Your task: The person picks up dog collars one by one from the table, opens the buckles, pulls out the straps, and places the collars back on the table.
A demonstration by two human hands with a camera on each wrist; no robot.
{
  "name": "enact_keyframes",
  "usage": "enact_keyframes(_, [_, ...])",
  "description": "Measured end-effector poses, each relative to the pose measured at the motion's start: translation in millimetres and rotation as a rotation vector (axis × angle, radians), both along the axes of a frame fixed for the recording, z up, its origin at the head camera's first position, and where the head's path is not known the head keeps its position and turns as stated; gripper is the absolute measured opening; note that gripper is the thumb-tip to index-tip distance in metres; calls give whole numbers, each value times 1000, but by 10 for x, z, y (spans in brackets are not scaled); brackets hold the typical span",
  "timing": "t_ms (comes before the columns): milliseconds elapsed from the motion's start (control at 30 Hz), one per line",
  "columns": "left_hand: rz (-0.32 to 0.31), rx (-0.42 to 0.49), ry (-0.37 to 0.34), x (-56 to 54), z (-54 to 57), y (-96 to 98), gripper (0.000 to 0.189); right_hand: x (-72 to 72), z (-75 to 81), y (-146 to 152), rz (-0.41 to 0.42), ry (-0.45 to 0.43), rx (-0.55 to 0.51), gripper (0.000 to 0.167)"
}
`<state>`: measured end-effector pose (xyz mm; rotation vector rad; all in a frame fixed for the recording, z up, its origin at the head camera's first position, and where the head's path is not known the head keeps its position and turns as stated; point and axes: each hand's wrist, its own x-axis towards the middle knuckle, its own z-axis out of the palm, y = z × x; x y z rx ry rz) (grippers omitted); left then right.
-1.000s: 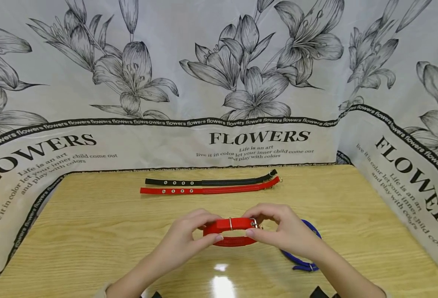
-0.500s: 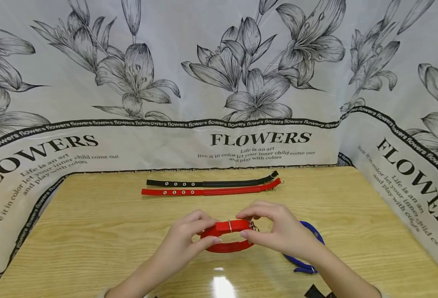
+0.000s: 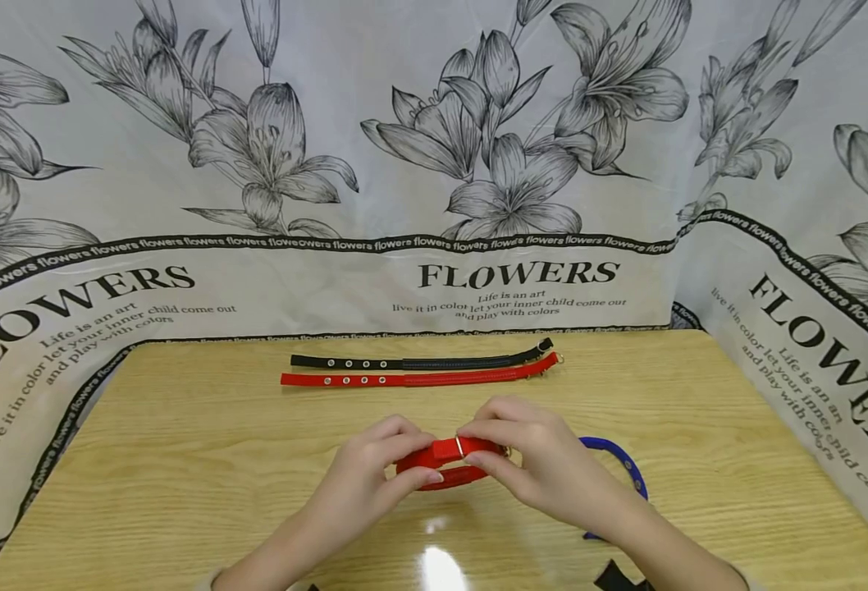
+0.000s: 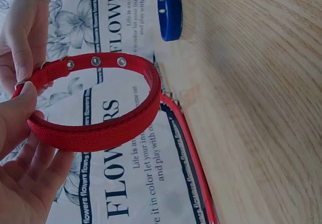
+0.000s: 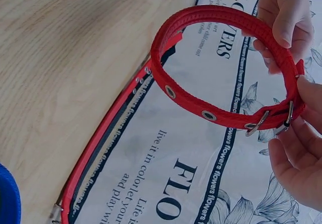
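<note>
Red collar, 1, looped, above desk: left hand pinching 1 side, right hand pinching near the buckle, apparently to steady it. Black strap, red strap, 1 each: parallel behind, likely set aside.

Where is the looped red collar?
Head view, lower centre: the looped red collar is held between left hand and right hand, left of the blue collar.
</note>
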<state>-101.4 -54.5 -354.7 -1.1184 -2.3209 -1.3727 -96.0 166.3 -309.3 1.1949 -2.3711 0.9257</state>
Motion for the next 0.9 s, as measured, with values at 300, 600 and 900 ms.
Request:
enact_keyframes(300, [15,6,4,13,39,-32,23,36,29,11,-48,-17,-16,22])
enact_keyframes(600, [11,85,77,43,47,-77,21,61,54,46,-86,-96,-58,24])
enact_keyframes(900, [15,108,96,58,72,-114,23,75,47,48,-79,-146,-162,26])
